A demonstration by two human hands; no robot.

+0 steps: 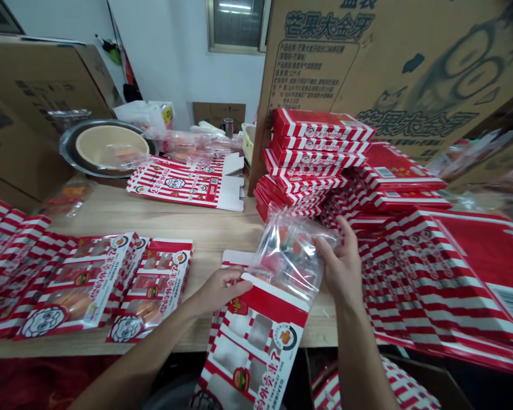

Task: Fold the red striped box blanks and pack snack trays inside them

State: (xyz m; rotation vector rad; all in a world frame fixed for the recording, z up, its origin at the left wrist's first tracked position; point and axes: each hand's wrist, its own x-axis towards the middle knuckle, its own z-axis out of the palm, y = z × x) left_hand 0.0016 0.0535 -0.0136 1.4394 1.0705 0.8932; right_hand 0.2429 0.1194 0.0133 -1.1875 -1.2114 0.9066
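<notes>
My left hand [222, 291] pinches the upper edge of a red-and-white striped windowed box [277, 302], which slants down over the table's front edge. Its windows show a pale inside. Closed on the right side of a clear plastic packet [290, 245] is my right hand [341, 259]. The packet holds orange and reddish pieces, blurred by glare. Its lower end meets the open top of the box; how far inside it reaches is hidden. Behind the box, part of another striped carton [237, 257] lies on the table.
Filled windowed boxes [149, 285] lie at left. Striped boxes are stacked [320, 139] at back right, with more boxes [444, 273] on the right. A flat carton [183, 181], a metal basin [68, 149] and large cardboard boxes [385, 74] stand behind. An open carton [436, 376] is below.
</notes>
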